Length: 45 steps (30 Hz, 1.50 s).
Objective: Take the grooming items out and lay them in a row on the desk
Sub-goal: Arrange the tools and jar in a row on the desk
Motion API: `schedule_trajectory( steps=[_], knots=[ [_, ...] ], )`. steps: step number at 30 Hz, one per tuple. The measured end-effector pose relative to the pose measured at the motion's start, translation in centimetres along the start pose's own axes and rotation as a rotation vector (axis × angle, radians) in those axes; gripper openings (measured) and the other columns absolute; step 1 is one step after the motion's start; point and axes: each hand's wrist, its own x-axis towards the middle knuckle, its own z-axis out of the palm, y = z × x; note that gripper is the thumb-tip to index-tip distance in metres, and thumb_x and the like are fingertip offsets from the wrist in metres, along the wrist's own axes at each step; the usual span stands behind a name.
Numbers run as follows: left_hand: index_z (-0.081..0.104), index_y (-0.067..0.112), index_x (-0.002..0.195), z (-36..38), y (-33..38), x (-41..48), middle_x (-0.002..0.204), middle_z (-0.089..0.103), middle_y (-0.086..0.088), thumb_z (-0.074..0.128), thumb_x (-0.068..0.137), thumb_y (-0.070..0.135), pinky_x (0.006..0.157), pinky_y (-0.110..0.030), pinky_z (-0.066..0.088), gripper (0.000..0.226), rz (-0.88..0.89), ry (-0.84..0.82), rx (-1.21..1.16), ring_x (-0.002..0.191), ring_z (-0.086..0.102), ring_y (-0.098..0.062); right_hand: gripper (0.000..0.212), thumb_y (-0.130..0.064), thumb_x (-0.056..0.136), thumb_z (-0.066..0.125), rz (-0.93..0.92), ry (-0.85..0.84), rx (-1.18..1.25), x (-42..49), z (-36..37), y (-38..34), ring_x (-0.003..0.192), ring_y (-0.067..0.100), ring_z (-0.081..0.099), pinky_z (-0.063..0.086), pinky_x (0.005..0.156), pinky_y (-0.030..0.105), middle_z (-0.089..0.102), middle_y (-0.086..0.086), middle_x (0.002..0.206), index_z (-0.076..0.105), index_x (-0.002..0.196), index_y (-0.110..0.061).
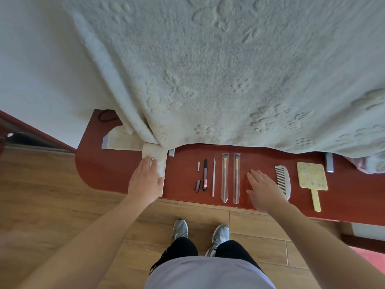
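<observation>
Head view: left hand (145, 180) presses flat on cream pouch (155, 153); right hand (263, 189), fingers straight and empty, between wrapped brush (236, 178) and comb (283, 181).

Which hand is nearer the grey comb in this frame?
Right. The right hand lies open directly beside the comb; the left hand rests on the cream pouch, on the far side of the brushes.

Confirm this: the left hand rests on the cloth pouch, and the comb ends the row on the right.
Not quite. The head view shows the mirror ending the row on the right; the comb lies just left of it. The left hand does rest on the cloth pouch.
</observation>
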Motion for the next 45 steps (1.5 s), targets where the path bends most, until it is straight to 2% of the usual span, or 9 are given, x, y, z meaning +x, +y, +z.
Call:
schedule_trajectory(
  steps=[3,10,13,17,21,34,40,45],
  knots=[
    [0.031,0.012,0.146,0.4,-0.5,0.0,0.155,0.026,-0.011,0.058,0.093,0.035,0.110,-0.042,0.040,0.064,-0.005,-0.027,-0.028,0.145,0.027,-0.028,0.063,-0.037,0.099,0.039,-0.001,-0.013,0.003,-0.1,0.3,0.1,0.146,0.025,0.011,0.013,0.119,0.036,0.013,0.007,0.160,0.016,0.152,-0.011],
    [0.024,0.015,0.149,0.6,-0.2,0.0,0.159,0.014,-0.007,0.059,0.093,0.041,0.100,-0.044,0.048,0.070,-0.042,-0.063,-0.109,0.147,0.017,-0.029,0.064,-0.037,0.099,0.040,0.014,-0.031,0.019,0.1,0.3,-0.1,0.147,0.024,0.007,0.013,0.120,0.035,0.009,0.006,0.160,0.014,0.152,-0.011],
    [0.028,0.018,0.146,0.8,-0.1,0.0,0.157,0.017,-0.005,0.062,0.089,0.046,0.092,-0.045,0.052,0.072,-0.057,-0.062,-0.126,0.144,0.021,-0.030,0.064,-0.036,0.099,0.040,0.017,-0.031,0.022,0.1,0.4,-0.2,0.147,0.023,0.006,0.013,0.119,0.034,0.009,0.006,0.160,0.013,0.152,-0.010],
    [0.037,0.017,0.139,1.1,-0.1,0.2,0.151,0.026,-0.006,0.071,0.084,0.043,0.085,-0.044,0.055,0.070,-0.065,-0.034,-0.145,0.136,0.031,-0.033,0.065,-0.034,0.099,0.042,0.033,-0.032,0.028,0.3,0.4,-0.5,0.147,0.022,0.004,0.013,0.119,0.033,0.007,0.005,0.160,0.012,0.152,-0.010],
    [0.042,0.016,0.137,1.3,0.2,0.1,0.149,0.032,-0.007,0.074,0.081,0.037,0.088,-0.048,0.052,0.068,-0.081,0.008,-0.163,0.128,0.038,-0.035,0.067,-0.032,0.099,0.044,0.049,-0.030,0.045,0.3,0.3,-0.7,0.147,0.022,0.003,0.014,0.118,0.032,0.007,0.004,0.160,0.011,0.152,-0.011],
    [0.040,0.012,0.143,0.7,2.5,-1.4,0.146,0.041,-0.009,0.066,0.078,0.015,0.098,-0.050,0.044,0.070,-0.226,0.156,-0.277,0.131,0.035,-0.031,0.067,-0.031,0.098,0.047,0.045,-0.006,0.082,0.2,0.2,-0.6,0.147,0.021,0.005,0.015,0.116,0.031,0.009,0.004,0.160,0.014,0.152,-0.011],
    [0.047,0.012,0.137,1.2,2.9,-2.7,0.140,0.047,-0.008,0.068,0.073,0.008,0.094,-0.050,0.047,0.068,-0.238,0.235,-0.350,0.126,0.040,-0.032,0.066,-0.032,0.098,0.046,0.029,-0.008,0.079,0.1,0.3,-0.3,0.147,0.022,0.005,0.015,0.117,0.032,0.010,0.005,0.160,0.014,0.152,-0.010],
    [0.049,0.009,0.136,1.5,4.1,-3.8,0.141,0.047,-0.009,0.069,0.074,0.009,0.101,-0.048,0.044,0.065,-0.180,0.257,-0.383,0.127,0.040,-0.032,0.066,-0.032,0.098,0.045,0.023,-0.015,0.087,0.0,0.3,-0.2,0.147,0.022,0.004,0.015,0.118,0.033,0.008,0.005,0.160,0.014,0.152,-0.010]
  ],
)
